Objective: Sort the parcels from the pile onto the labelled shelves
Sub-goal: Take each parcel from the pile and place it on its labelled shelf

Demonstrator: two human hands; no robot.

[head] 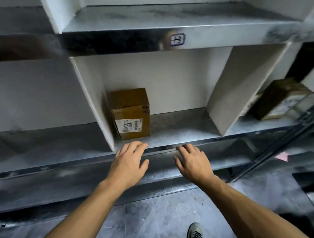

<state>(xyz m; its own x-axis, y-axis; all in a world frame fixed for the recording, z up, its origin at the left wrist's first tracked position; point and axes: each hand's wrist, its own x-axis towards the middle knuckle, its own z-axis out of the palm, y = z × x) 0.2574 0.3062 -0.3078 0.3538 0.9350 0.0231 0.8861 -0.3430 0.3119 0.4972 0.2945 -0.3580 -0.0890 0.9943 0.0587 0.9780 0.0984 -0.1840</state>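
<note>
Currently: cardboard parcel (130, 113) upright in labelled shelf (179, 133) bay, against left divider (92, 104). Left hand (127, 163), right hand (194, 163) at shelf edge, fingers spread, empty. Second parcel (280, 100) in bay to right.

**A parcel storeroom with labelled racking**

This looks like a parcel sorting room or small warehouse. Bare metal shelves (179, 136) run in tiers, split into compartments by white dividers (91, 100). A hand-marked tag (177, 39) sits on one shelf's front edge. A cardboard box (133, 102) bearing a barcoded shipping label (128, 126) stands in one compartment, and another parcel (276, 100) in the next. The floor (155, 220) is grey and mottled.
</note>
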